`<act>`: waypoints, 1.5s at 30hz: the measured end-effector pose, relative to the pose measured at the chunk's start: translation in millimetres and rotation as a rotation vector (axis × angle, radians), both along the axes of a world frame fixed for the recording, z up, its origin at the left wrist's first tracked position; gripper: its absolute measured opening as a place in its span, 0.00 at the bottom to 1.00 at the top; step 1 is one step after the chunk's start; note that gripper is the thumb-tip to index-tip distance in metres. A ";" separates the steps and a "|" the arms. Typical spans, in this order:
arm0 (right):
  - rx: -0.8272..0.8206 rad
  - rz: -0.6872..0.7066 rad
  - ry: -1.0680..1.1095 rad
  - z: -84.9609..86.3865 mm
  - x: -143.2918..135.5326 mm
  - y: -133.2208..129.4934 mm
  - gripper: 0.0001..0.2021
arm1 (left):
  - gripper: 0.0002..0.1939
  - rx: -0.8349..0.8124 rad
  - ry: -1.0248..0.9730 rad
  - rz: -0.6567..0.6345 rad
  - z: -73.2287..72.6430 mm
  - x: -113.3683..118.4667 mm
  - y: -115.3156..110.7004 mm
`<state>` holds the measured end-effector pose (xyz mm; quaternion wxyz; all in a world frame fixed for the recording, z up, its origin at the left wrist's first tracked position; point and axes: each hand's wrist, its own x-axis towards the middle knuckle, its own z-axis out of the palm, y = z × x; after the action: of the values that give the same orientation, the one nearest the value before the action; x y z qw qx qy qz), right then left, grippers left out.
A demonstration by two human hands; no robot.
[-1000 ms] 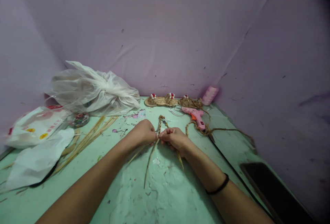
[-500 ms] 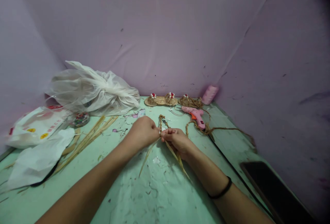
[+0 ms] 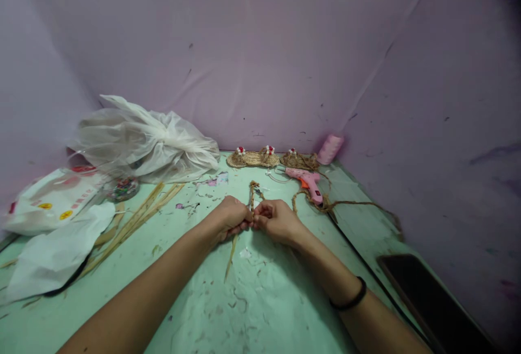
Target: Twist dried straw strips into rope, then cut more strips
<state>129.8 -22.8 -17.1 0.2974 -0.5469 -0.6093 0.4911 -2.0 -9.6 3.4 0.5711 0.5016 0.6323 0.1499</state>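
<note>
My left hand [image 3: 233, 217] and my right hand [image 3: 277, 221] meet low over the middle of the table, fingertips nearly touching. Both pinch the near end of a thin brown braided cord [image 3: 252, 195], which runs away from me and loops at its far end. A loose pale fibre strip [image 3: 231, 258] hangs below my left hand toward me. Whatever strands lie between the fingertips are mostly hidden. Beyond my right hand, more of the twisted cord lies near a pink glue gun [image 3: 304, 179].
Small woven slippers [image 3: 254, 159] with red-and-white beads stand by the wall, near a pink thread spool [image 3: 330, 149]. At left are a white plastic bag [image 3: 163, 145], dried fibre strips [image 3: 130, 229] and a bead container [image 3: 122, 187]. A dark phone [image 3: 431, 302] lies at right.
My left hand has rolled and lowered, with its fingers now curled beneath. The strip that hung under my right hand no longer shows there. The braid stays in about the same place.
</note>
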 end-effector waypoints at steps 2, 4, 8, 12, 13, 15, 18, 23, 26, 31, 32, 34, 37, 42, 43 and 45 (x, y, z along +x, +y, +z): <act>0.147 -0.002 -0.267 3.2 0.5 -3.2 0.03 | 0.05 0.066 0.024 0.037 -1.1 4.4 -2.1; 0.217 -0.037 -0.470 9.0 1.0 -6.9 0.05 | 0.07 0.129 0.010 0.055 -4.0 7.5 -3.2; 0.142 -0.081 -0.575 15.7 2.4 -7.8 0.08 | 0.09 0.191 -0.001 0.044 -10.1 7.9 -2.0; 0.001 -0.133 -0.510 10.6 2.3 -3.1 0.08 | 0.08 0.156 0.034 0.042 -7.9 6.4 -1.0; -0.012 -0.142 -0.501 9.9 1.0 -3.4 0.08 | 0.08 0.135 0.032 0.051 -6.3 6.6 -1.2; 0.023 -0.145 -0.519 10.9 -3.8 -7.7 0.07 | 0.08 0.069 0.006 0.075 -3.0 7.2 -2.2; 0.204 -0.143 -0.655 17.6 -14.7 -20.9 0.09 | 0.09 -0.039 -0.063 0.125 0.3 7.9 -3.5; 0.308 -0.097 -0.870 30.0 -26.8 -37.5 0.10 | 0.08 -0.076 -0.117 0.097 -0.8 2.3 -1.9; 0.257 -0.075 -0.903 33.5 -28.8 -40.1 0.11 | 0.06 -0.062 -0.191 -0.015 -4.0 -4.0 1.1; 0.230 -0.042 -0.937 32.9 -37.1 -47.3 0.12 | 0.04 -0.060 -0.219 -0.079 -8.1 -8.4 4.6; 0.232 -0.032 -0.930 33.2 -38.8 -49.0 0.12 | 0.04 -0.064 -0.212 -0.082 -8.7 -8.5 5.1; 0.232 -0.011 -0.905 35.7 -39.1 -50.3 0.12 | 0.02 -0.071 -0.207 -0.086 -9.5 -8.9 6.2; 0.216 -0.009 -0.828 42.3 -27.9 -44.0 0.10 | 0.03 -0.058 -0.221 -0.112 -9.1 -11.7 8.3; 0.185 -0.201 -0.474 40.2 0.3 -17.0 0.09 | 0.04 -0.025 -0.264 -0.186 -5.6 -17.7 11.4; 0.113 -0.212 -0.355 36.9 1.9 -12.7 0.08 | 0.04 -0.027 -0.262 -0.189 -5.4 -18.1 11.7; -0.102 -0.214 -0.102 30.3 -0.5 -8.0 0.05 | 0.04 -0.035 -0.260 -0.196 -6.1 -18.1 12.0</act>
<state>129.2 -30.8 13.3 0.2886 -0.6473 -0.5362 0.4584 -20.0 2.4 -2.8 0.6687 0.5274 0.5034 0.1461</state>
